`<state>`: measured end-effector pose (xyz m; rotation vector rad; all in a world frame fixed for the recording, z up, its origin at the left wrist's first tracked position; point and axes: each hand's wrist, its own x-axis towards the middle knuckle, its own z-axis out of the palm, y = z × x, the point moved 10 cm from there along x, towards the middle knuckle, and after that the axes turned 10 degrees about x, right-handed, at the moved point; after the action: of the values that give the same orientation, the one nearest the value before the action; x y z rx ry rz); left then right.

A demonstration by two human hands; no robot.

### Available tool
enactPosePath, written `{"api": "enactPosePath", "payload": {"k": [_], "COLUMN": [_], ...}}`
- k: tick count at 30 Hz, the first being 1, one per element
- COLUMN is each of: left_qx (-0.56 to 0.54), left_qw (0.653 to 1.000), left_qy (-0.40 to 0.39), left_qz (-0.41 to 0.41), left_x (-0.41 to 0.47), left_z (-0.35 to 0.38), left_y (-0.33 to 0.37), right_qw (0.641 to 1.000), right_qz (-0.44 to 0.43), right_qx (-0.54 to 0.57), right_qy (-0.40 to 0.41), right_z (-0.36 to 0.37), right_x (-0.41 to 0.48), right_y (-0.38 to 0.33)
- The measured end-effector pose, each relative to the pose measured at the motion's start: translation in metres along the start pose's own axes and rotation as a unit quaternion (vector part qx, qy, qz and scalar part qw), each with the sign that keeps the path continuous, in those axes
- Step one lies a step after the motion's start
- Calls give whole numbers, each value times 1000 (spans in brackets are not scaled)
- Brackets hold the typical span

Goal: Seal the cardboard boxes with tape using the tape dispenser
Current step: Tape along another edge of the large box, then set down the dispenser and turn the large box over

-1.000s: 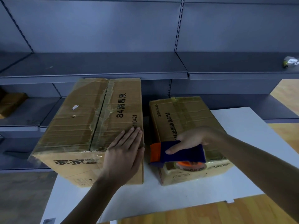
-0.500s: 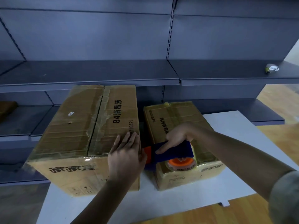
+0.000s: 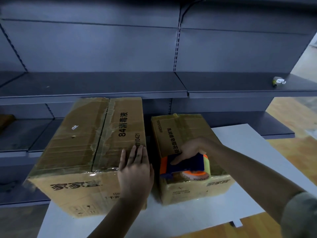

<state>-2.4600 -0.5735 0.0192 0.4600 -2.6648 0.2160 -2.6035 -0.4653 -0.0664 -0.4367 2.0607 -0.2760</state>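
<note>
The tape dispenser (image 3: pixel 187 164), dark blue in its body with an orange end, is held on top of the smaller brown cardboard box (image 3: pixel 188 127), at that box's near edge. It is gripped from above by the right hand (image 3: pixel 192 150), whose fingers are curled round the blue body while the thumb is laid along its near side. Its long axis is set roughly left to right, across the box's width, with the orange end pointed left towards the larger brown cardboard box (image 3: pixel 82 143). The orange-cored roll of tape (image 3: pixel 195 175) is seen on the near, lower side of the dispenser, towards its right end, just over the top front edge of the smaller box.

The left hand (image 3: pixel 135 169) is laid flat, fingers straight and together, on the near right corner of the larger box's top, with the palm over the front edge. It is just beside the dispenser's orange end, with only the dark gap between the two boxes between them. A strip of clear tape (image 3: pixel 103 134) is seen along the larger box's centre seam. Both boxes are stood side by side on a white table (image 3: pixel 248 143), in front of grey metal shelving (image 3: pixel 103 83).
</note>
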Motion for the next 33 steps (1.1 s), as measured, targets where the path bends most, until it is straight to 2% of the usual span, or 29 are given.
{"api": "enactPosePath", "payload": {"k": [2, 6, 9, 12, 14, 16, 18, 20, 25, 30, 33], "left_qx": [4, 8, 21, 44, 55, 61, 62, 55, 47, 66, 58], "left_qw": [999, 996, 996, 993, 991, 990, 991, 992, 994, 984, 982], "left_qy": [50, 87, 81, 109, 121, 121, 115, 109, 83, 123, 137], "left_qz": [-2, -4, 5, 18, 22, 28, 28, 29, 50, 109, 113], "left_x": [-3, -4, -4, -5, -5, -4, -4, -5, -7, -23, -28], "left_z": [-5, -4, 1, 2, 1, 1, -1, -1, 1, 10, 22], "left_y": [1, -1, 3, 5, 5, 5, 5, 6, 7, 5, 10], "right_qw": [1000, 998, 984, 966, 945, 910, 891, 895, 876, 854, 848], "right_qz": [-10, -15, -11, -20, -60, -148, -186, -180, -214, -241, -256], "right_qx": [12, 66, 170, 241, 306, 368, 406, 406, 432, 459, 458], "right_qy": [1, 11, -44, -94, -99, -119, -81, -29, -3, 35, 73], "right_z": [-1, -12, -4, 19, 27, 24, 6, -8, -18, -29, -36], "right_x": [0, -7, -14, -18, -21, -32, -42, -49, -60, -64, -64], "right_y": [0, 15, 28, 36, 37, 24, 18, 17, -8, -44, -63]}}
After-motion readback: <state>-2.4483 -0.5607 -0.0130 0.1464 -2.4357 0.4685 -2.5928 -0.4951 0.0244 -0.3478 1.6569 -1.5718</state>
